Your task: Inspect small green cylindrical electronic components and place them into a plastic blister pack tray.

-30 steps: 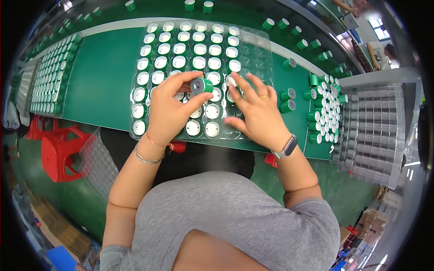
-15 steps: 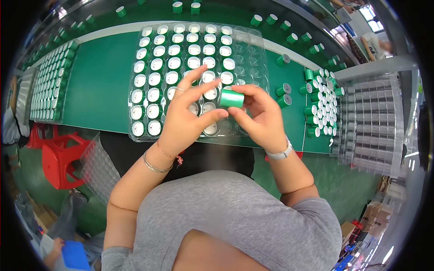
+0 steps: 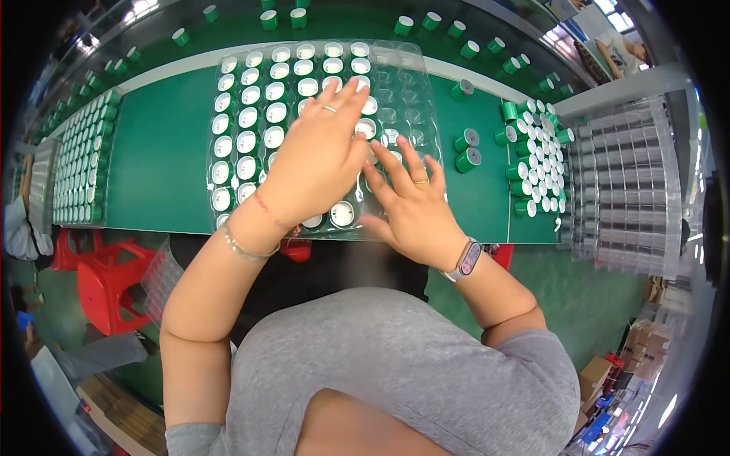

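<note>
A clear plastic tray (image 3: 411,114) lies on the green table before me, with rows of white-topped green cylinders (image 3: 247,117) in its pockets. Flat over the tray's middle columns, my left hand (image 3: 315,159) has its fingers stretched out and hides several cylinders. My right hand (image 3: 417,213) spreads its fingers over the tray's near right part, fingertips close to the left hand. Neither hand shows a cylinder in its grip; what lies beneath the palms is hidden. Bare pockets show along the tray's right side.
Three grey-topped green cylinders (image 3: 468,159) stand right of the tray. Farther right are a cluster of green cylinders (image 3: 525,171) and stacked clear trays (image 3: 623,197). Another filled tray (image 3: 80,156) sits at the left. Cylinders line a belt (image 3: 334,26) behind. Red stools (image 3: 114,292) stand lower left.
The green cylinder pinched in my right hand has left its fingers and is no longer visible there. Both hands have flattened over the tray, the right one spreading its fingers.
</note>
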{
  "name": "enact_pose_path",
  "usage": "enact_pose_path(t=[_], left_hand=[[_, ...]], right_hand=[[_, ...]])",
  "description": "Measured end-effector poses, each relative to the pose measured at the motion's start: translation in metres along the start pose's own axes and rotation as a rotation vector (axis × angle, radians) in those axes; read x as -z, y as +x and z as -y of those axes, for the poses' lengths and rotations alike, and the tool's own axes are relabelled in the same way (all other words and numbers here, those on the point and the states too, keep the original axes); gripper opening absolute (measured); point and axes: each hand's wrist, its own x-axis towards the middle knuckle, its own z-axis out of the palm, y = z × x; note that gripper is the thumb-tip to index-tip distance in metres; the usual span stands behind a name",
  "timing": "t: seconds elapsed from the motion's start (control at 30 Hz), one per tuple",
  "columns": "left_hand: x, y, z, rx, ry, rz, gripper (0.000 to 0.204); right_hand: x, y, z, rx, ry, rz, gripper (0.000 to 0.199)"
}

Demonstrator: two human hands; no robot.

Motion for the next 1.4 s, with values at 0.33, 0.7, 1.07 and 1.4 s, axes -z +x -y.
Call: enact_pose_path(t=[0.33,0.7,1.07,1.4], left_hand=[[-0.052,0.017,-0.016,-0.139,0.412,0.189,0.094],[-0.046,0.016,-0.021,-0.074,0.404,0.277,0.089],[-0.014,0.014,-0.004,-0.095,-0.115,0.04,0.066],[-0.014,0.002,0.002,-0.01,-0.243,-0.105,0.039]], right_hand=[[0.019,-0.023,-0.042,-0.077,0.325,-0.369,0.008],[0.072,-0.024,-0.203,-0.553,-0.153,-0.235,0.033],[0.076,-0.008,-0.175,-0.303,-0.259,-0.067,0.034],[0.037,0.017,-0.194,-0.52,-0.124,-0.154,0.039]])
